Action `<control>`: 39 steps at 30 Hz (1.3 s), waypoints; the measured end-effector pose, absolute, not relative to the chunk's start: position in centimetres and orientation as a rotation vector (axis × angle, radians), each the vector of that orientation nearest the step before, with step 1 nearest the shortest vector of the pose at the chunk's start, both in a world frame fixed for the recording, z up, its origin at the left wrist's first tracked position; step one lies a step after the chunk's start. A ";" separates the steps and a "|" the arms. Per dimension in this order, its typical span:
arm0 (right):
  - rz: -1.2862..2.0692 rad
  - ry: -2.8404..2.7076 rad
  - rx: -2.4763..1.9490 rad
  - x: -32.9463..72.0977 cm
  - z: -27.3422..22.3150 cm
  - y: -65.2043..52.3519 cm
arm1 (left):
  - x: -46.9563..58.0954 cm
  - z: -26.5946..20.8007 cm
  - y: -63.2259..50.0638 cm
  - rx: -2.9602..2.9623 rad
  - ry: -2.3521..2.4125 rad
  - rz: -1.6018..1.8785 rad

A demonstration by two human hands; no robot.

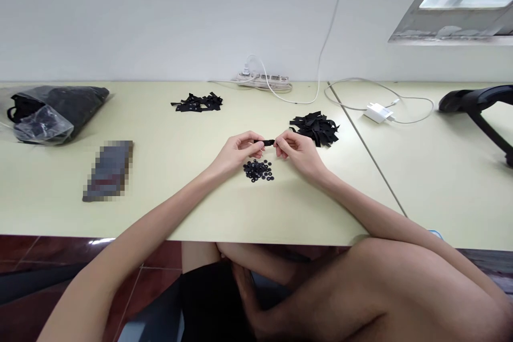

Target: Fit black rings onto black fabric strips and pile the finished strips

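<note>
A short black fabric strip (269, 142) is stretched between my two hands above the table. My left hand (243, 146) pinches its left end between thumb and fingers. At the other end, the closed fingertips of my right hand (297, 149) grip the strip and cover that end. Just below the hands lies a small pile of round black buttons (257, 170), some with a visible centre hole. A heap of black fabric strips (318, 127) sits right behind my right hand. Farther back on the left is a flatter group of black strips (198, 102) with small light spots.
A plastic bag of black material (60, 112) and a blurred-out dark object (107, 171) lie on the left. A power strip (264, 80) stands against the wall. A white charger (378, 113) with cable and a black curved object (476, 104) are on the right.
</note>
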State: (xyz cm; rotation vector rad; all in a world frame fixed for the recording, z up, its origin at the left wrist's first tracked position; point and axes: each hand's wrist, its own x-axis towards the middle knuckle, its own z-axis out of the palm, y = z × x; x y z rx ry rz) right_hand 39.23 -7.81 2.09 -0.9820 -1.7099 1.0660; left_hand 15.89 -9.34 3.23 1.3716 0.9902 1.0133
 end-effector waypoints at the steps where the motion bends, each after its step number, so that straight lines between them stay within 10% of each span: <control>1: 1.068 -1.728 -0.975 39.2 2.1 -7.8 | 15.8 3.4 -9.3 1.382 1.006 1.036; 18: 0.704 -1.881 -0.846 39.2 2.3 -8.0 | 14.9 3.7 -8.9 1.606 1.017 0.896; 39: 1.093 -1.938 -0.897 39.1 1.2 -7.5 | 15.1 4.0 -10.1 1.957 1.143 0.800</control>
